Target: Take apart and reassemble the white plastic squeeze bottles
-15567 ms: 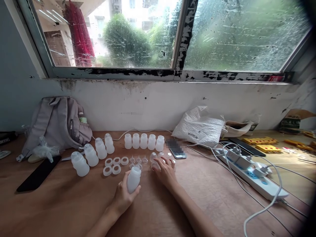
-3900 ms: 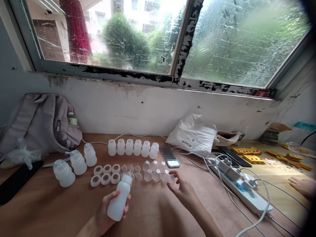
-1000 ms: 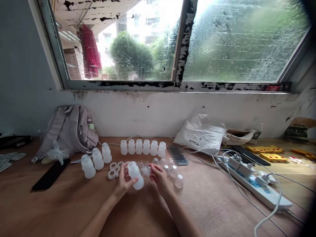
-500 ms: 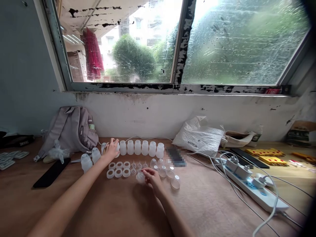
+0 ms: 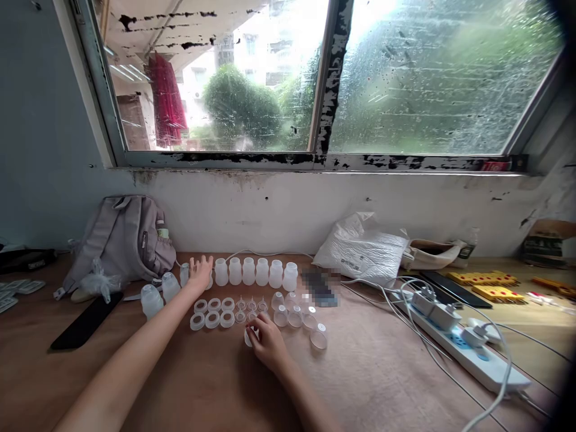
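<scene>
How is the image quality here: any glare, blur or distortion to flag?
Head view: daylight blows out the upper window; wide-angle bending curves its frame, and the right corners darken. A phone beside the bottles is pixelated. Both hands, left hand and right hand, look sharp.

L hand (image 5: 200,273) let go of the bottle (image 5: 209,277) it held 1 s ago, parked it w/ the back row. R hand (image 5: 265,343) dropped to the desk (image 5: 180,372), fingers closing over a clear cap (image 5: 249,337).
</scene>
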Motion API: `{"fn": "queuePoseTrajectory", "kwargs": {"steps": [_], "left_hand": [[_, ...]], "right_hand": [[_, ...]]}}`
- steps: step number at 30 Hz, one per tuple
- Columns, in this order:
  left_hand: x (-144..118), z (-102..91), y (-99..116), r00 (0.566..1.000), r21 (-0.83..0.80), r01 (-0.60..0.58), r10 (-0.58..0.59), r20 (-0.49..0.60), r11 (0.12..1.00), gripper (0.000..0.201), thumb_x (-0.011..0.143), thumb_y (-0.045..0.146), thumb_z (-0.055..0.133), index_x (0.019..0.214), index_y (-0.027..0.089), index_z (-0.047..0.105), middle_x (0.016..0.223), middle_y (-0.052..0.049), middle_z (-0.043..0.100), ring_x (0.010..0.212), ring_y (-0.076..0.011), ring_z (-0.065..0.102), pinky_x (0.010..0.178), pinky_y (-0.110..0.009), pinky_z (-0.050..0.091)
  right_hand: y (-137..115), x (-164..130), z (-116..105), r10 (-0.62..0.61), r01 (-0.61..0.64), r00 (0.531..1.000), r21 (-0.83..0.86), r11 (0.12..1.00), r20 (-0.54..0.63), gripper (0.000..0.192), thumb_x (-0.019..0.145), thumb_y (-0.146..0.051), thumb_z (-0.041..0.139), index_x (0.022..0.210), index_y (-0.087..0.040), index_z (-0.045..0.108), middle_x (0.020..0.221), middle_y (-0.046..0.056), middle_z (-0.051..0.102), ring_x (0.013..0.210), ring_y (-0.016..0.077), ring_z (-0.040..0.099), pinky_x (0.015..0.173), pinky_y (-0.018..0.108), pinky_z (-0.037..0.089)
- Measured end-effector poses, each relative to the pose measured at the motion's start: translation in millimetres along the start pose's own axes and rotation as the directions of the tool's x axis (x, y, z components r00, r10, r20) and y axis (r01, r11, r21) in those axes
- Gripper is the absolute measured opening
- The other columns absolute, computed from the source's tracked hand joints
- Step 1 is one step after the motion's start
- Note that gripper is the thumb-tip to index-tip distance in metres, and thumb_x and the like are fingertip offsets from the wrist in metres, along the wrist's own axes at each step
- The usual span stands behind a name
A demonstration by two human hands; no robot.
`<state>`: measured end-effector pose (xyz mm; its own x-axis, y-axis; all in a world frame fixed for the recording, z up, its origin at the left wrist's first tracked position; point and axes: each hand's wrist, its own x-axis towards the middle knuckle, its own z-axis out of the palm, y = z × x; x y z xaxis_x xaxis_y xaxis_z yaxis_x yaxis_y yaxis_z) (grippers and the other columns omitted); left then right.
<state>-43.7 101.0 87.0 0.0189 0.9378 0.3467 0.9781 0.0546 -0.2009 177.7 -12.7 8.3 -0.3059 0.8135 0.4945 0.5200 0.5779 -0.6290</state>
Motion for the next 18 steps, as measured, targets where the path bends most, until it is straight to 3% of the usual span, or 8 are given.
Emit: {"fn": "queuePoseTrajectory", "kwargs": {"steps": [5,13,16,18], "left_hand": [[1.8,4.2,0.1,0.999,0.023,-0.054,0.054,-0.001,0.998,0.040,0.067,0.002,0.045,0.105,0.015,0.048,0.093,-0.009,0.060,0.083,-0.0249,0.058,0.095,-0.049,0.016],[1.6,8.7,5.0,0.997,0.006,-0.057,0.057,-0.052,0.998,0.039,0.069,0.000,0.041,0.104,0.012,0.050,0.087,-0.011,0.063,0.080,-0.0245,0.060,0.096,-0.050,0.017],[3.5,5.5,6.8,0.996,-0.020,-0.042,0.040,-0.083,0.999,0.044,0.068,0.004,0.046,0.111,0.012,0.047,0.102,-0.017,0.059,0.099,-0.0305,0.053,0.097,-0.052,0.015],[-0.1,-1.5,9.5,0.993,-0.035,-0.033,0.029,-0.111,0.999,0.053,0.068,0.008,0.050,0.120,0.010,0.041,0.119,-0.022,0.048,0.114,-0.0346,0.039,0.096,-0.054,0.015]], "right_hand": [[-1.5,-3.3,3.4,0.040,-0.035,0.996,-0.065,0.997,0.078,0.011,0.077,-0.018,0.047,0.084,-0.022,0.055,0.085,0.002,0.051,0.073,0.0132,0.053,0.065,0.023,0.040],[-1.2,-4.1,6.0,0.078,-0.066,0.989,-0.093,0.993,0.127,0.016,0.073,-0.025,0.055,0.089,-0.022,0.051,0.090,0.002,0.052,0.076,0.0156,0.055,0.067,0.025,0.042],[1.4,-4.3,7.9,0.085,-0.073,0.988,-0.099,0.992,0.128,0.019,0.072,-0.025,0.056,0.089,-0.022,0.050,0.090,0.003,0.052,0.076,0.0161,0.055,0.066,0.026,0.042],[3.2,-4.1,9.0,0.091,-0.080,0.989,-0.102,0.992,0.113,0.016,0.072,-0.024,0.056,0.086,-0.022,0.049,0.089,0.003,0.053,0.075,0.0159,0.054,0.065,0.025,0.041]]}}
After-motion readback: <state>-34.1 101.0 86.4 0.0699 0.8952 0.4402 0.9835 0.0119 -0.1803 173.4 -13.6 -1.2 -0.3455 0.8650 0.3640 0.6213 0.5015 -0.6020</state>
